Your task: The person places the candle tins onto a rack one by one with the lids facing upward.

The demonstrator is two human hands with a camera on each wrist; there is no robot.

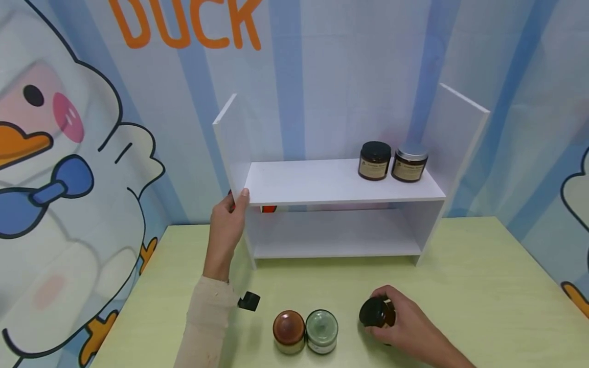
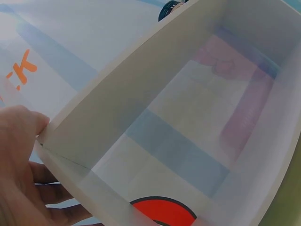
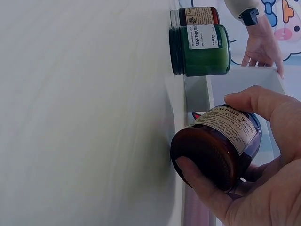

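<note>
My left hand [image 1: 228, 222] grips the left side panel of a white two-tier shelf [image 1: 340, 255], thumb on the front edge and fingers behind; the left wrist view shows the same hold at the panel [image 2: 66, 165]. In my right hand [image 1: 405, 322] is a brown glass candle jar [image 1: 378, 313] with a black top and a cream label. The right wrist view shows this jar tilted, my thumb and fingers around its side and base. To its left on the table stand a green scented candle jar [image 1: 322, 329] and a reddish-brown jar [image 1: 289, 329], side by side.
Two more brown jars stand on the upper shelf at the right, one black-lidded [image 1: 375, 161], one silver-lidded [image 1: 409, 163]. The shelf's tall side panel [image 1: 457, 128] rises beside them. A pale green table [image 1: 497, 291] carries everything; a duck-printed backdrop [image 1: 322, 66] hangs behind.
</note>
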